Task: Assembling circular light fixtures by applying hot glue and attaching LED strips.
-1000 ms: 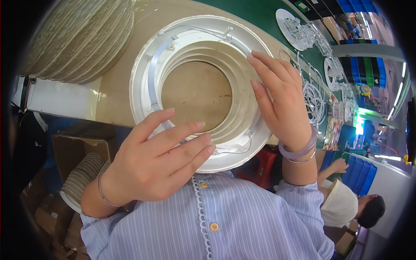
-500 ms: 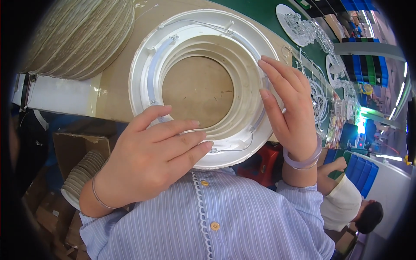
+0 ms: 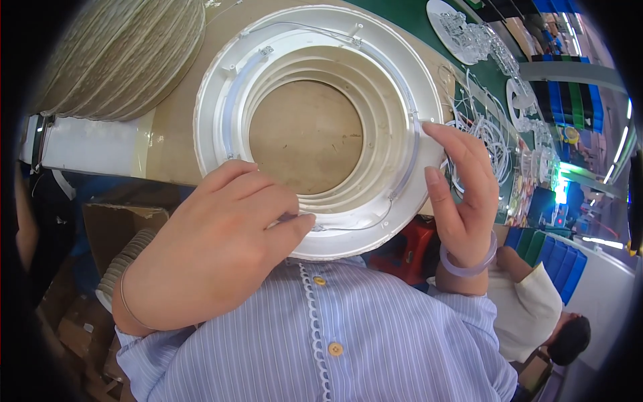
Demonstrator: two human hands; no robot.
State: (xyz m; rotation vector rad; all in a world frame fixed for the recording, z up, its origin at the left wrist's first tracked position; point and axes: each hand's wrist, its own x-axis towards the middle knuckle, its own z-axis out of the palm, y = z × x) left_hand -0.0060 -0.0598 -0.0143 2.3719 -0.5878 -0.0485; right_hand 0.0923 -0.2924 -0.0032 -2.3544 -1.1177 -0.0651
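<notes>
White ring-shaped lamp housing (image 3: 321,134), stepped inner rings facing up, flat on the brown worktop (image 3: 174,127), near edge overhanging toward the striped shirt (image 3: 335,335). Brown surface visible through the central opening.

Left hand (image 3: 214,261): palm down on the lower left rim of the housing, fingers curled together and narrow, fingertips pressing at the thin wire (image 3: 355,226) along the near inner step. Whether the wire is actually pinched between the fingertips: cannot tell.

Right hand (image 3: 465,187): fingers extended and together, fingertips touching the outer right rim, steadying the housing; nothing enclosed. Pale bangle (image 3: 469,264) at the wrist.

Translucent curved strip (image 3: 231,114) seated in the channel on the left side, another run (image 3: 405,114) along the right side; small clips near the top. Wire traced along the top of the ring and again along the bottom right, ending under the left fingertips.

Judged progress: strip and most of the wire apparently already laid in the channel; seating at the near rim seemingly still in hand; no cover on the housing.

Surroundings: stack of ribbed beige discs (image 3: 120,53) at upper left, just beside the housing; loose white wires (image 3: 485,134) and further white parts (image 3: 462,33) on the green belt to the right; cardboard box (image 3: 114,228) below the worktop; another person (image 3: 536,315) seated lower right.
</notes>
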